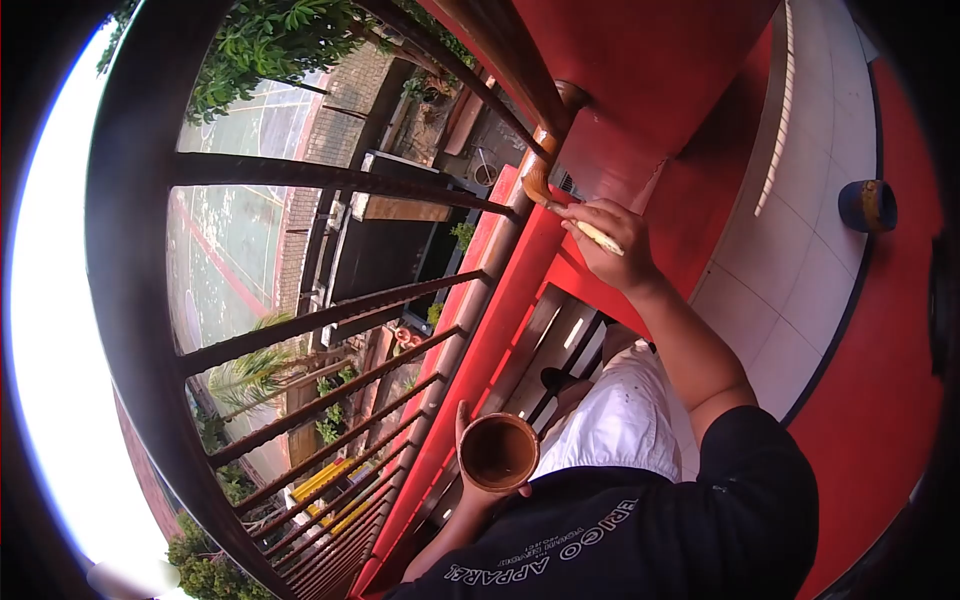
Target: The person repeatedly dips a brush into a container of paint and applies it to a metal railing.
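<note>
Filling the left half of the view, a dark brown metal railing (300, 330) of horizontal bars runs along a balcony edge, with its thick curved top rail (125, 260) sweeping down the left. Behind the bars lie a green court, brick paving and some plants far below. Next in size, the red wall (650, 70) and the red ledge (490, 330) under the bars take up the middle, and a pale tiled floor (800, 250) stretches along the right, bordered in red.

On that floor, near the right edge, stands a small blue tin (866, 205), well apart from the person.

The right hand (605, 240) is raised and closed around the pale handle of a paintbrush (560, 205), whose brown-loaded bristles touch the upright post (545, 150) where the bars meet it. The left hand (480, 480) sits low, just beside the ledge, with fingers wrapped around a small round cup (498, 452) that holds brown paint and is tilted open toward the camera. A black sleeve and white shorts show beneath.
</note>
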The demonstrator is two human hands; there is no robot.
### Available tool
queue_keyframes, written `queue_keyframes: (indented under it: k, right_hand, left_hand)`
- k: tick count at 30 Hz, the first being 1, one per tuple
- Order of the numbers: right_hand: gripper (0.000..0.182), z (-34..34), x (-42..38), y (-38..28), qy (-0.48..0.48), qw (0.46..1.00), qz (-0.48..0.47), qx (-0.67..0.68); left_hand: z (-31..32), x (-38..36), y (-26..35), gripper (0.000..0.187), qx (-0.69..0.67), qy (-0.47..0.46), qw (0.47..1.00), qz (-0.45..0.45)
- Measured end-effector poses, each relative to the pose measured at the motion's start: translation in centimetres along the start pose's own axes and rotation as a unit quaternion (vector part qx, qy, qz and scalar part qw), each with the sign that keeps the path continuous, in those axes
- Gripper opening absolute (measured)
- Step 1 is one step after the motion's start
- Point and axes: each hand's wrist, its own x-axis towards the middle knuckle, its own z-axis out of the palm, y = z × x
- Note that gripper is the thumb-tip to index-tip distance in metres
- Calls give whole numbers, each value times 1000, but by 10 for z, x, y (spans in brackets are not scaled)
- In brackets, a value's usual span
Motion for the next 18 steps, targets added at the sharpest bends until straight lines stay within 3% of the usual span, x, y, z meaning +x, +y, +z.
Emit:
queue_keyframes:
  k: [2,5,6,9,11,13,18]
  right_hand:
    - [15,-4,-7,-12,-37,998,4,41]
    - [13,-18,15,15,27,999,32,-11]
    - [11,-19,24,26,97,994,46,28]
    - [11,-21,37,34,90,994,1,-68]
    - [17,-9,14,14,-26,998,-24,-44]
    - [19,-10,5,-7,-53,998,-39,-26]
    - [20,-18,36,-4,17,993,-82,-82]
  left_hand:
    - [4,2,12,153,-23,26,999,-5]
    - [1,3,10,152,-19,-5,1000,12]
    - [1,2,9,152,-23,-9,1000,10]
    - [2,-3,9,152,-35,-6,999,1]
    - [2,-1,9,151,-43,2,999,5]
    - [3,0,14,150,-51,19,998,15]
    - [7,5,25,155,-127,27,991,-9]
